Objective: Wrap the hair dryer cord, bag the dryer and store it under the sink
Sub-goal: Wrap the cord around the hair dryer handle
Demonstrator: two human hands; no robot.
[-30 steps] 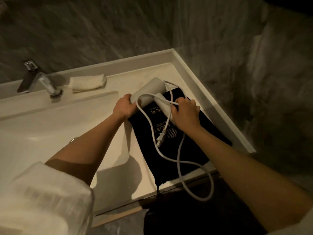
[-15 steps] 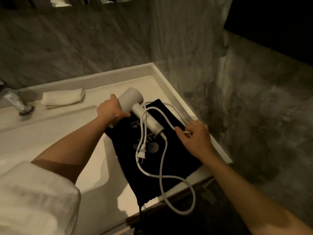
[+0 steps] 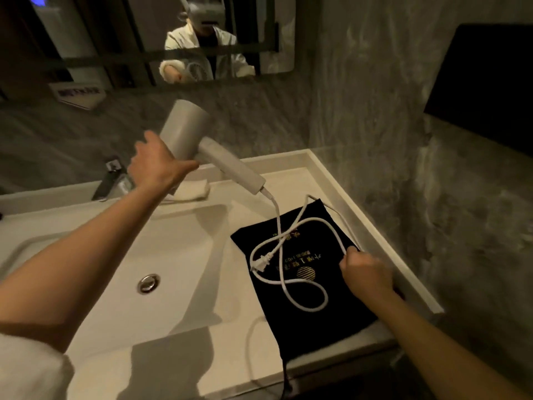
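Observation:
My left hand grips the barrel of the white hair dryer and holds it up in the air above the back of the sink, handle pointing down to the right. Its white cord hangs from the handle and lies in loose crossing loops on the black drawstring bag, with the plug resting on the bag. My right hand is closed on the cord at the bag's right side.
The bag lies flat on the white counter right of the basin with its drain. A chrome tap and a folded white towel sit at the back. A mirror hangs above, and grey stone walls close the right side.
My left hand has lifted the dryer off the bag and up above the counter. The cord trails down from it, and my right hand has stayed on the cord near the bag's right edge.

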